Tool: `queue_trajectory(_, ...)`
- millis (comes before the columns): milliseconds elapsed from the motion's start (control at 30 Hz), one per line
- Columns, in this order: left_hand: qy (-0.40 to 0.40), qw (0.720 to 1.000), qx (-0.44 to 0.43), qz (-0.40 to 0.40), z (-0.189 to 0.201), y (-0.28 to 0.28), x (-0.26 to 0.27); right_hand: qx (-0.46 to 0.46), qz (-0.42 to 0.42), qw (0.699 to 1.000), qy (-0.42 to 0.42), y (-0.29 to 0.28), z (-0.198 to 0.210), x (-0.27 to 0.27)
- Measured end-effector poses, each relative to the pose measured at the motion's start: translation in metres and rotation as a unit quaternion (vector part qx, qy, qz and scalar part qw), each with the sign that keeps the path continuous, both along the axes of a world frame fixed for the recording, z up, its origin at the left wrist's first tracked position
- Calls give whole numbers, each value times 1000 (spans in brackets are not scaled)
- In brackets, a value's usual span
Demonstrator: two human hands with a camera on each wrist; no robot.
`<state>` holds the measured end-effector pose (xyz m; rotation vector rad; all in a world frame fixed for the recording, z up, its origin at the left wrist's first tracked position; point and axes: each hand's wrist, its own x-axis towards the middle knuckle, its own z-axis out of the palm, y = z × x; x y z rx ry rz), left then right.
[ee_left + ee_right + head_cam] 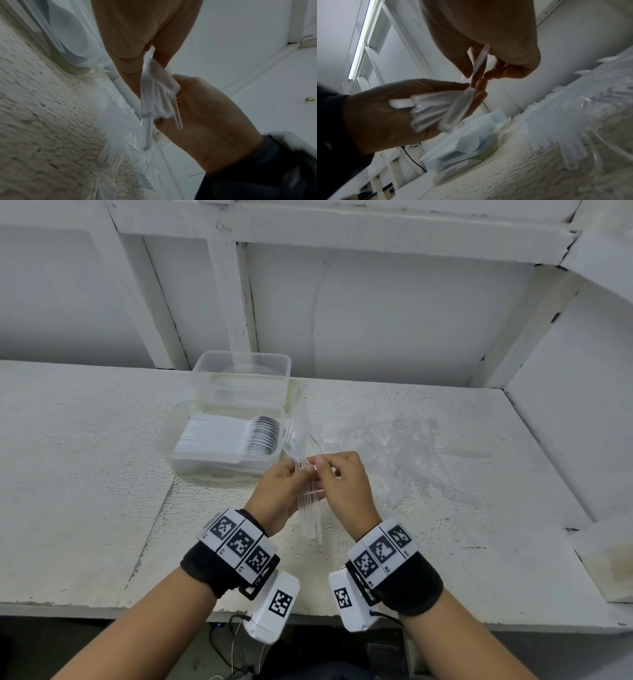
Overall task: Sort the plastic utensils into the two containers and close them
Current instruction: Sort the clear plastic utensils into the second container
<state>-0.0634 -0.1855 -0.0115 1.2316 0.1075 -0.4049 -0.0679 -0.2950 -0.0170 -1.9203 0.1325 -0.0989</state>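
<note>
Left hand [278,494]: fingers curled round a bundle of clear forks [310,501], tines past the fingertips, handles trailing back toward the wrist. Right hand [342,484]: thumb and fingertips pinch the same bundle from the opposite side, just beside the left fingertips. Beyond the left fingers, an open container [219,440] packed with white spoons [239,438], a second, clear container [241,381] touching its far side; beyond the right fingers, loose forks [407,453] heaped on the shelf [85,474].
</note>
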Motion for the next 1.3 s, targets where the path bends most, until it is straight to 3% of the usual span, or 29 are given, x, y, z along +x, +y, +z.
queue_trajectory(400, -2, 999, -3, 50, -4, 2, 7, -13, 18, 1000, -18, -10, -5, -8)
queue_trajectory(633, -15, 999, -15, 35, -2, -3, 5, -2, 48, 999, -2, 3, -10, -10)
queue_trajectory(1167, -9, 998, 69, 9, 1, -9, 4, 65, 97, 993, 16, 3, -1, -10)
queue_trajectory(1300, -7, 997, 83, -1, 7, -10, 2, 75, 92, 991, 55, 4, 3, -10)
